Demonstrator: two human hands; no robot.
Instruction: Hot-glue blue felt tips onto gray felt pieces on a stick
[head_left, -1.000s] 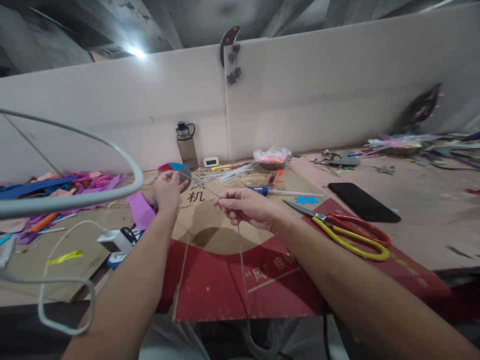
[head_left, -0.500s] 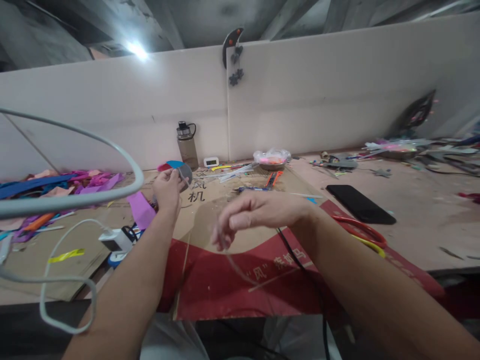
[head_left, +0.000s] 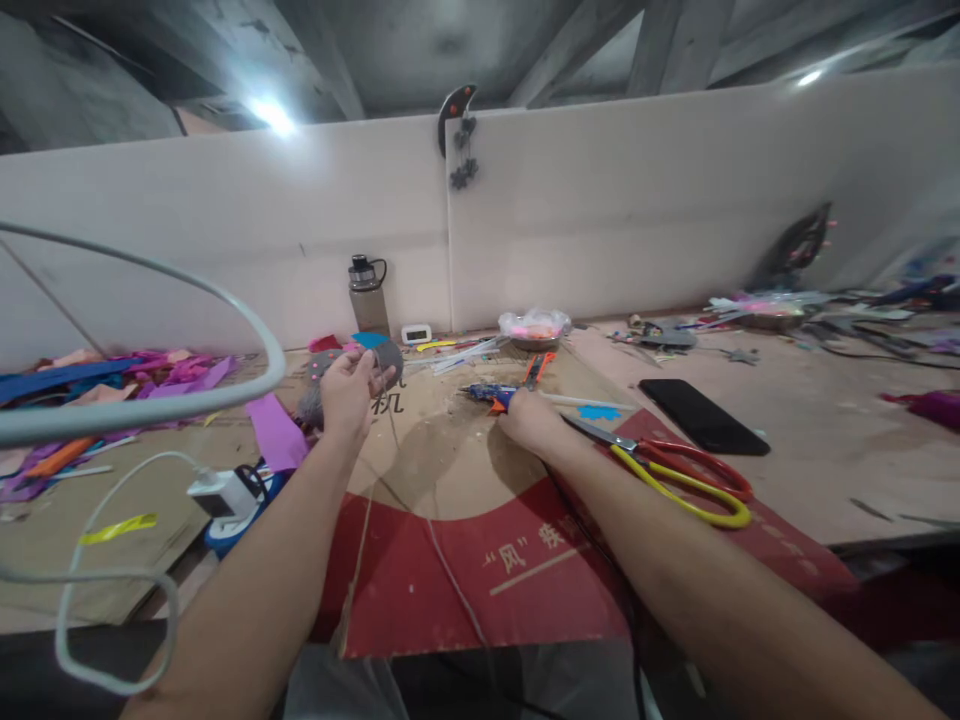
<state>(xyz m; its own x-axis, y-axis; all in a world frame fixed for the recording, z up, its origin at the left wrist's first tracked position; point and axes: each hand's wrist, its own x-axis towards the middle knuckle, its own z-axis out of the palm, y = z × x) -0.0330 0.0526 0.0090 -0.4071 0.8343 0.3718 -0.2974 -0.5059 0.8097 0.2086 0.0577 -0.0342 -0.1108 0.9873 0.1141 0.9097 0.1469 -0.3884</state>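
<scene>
My left hand (head_left: 346,392) is raised over the cardboard sheet (head_left: 442,470) and pinches a grey felt piece (head_left: 386,356) with a blue patch on top. A thin clear string (head_left: 390,420) hangs from it toward me. My right hand (head_left: 534,422) reaches forward onto the cardboard and closes on the blue-handled glue gun (head_left: 487,394) lying there. The fingers are mostly hidden behind the back of the hand.
Red and yellow scissors (head_left: 675,470) lie just right of my right hand, with a black phone (head_left: 703,416) beyond. A water bottle (head_left: 367,296) and small timer (head_left: 416,333) stand by the white partition. Coloured felt scraps (head_left: 120,385) pile at left. A white cable (head_left: 150,400) loops near the camera.
My right hand let go of the string, swung over the cardboard and reached forward to the glue gun. My left hand stayed raised with the felt piece.
</scene>
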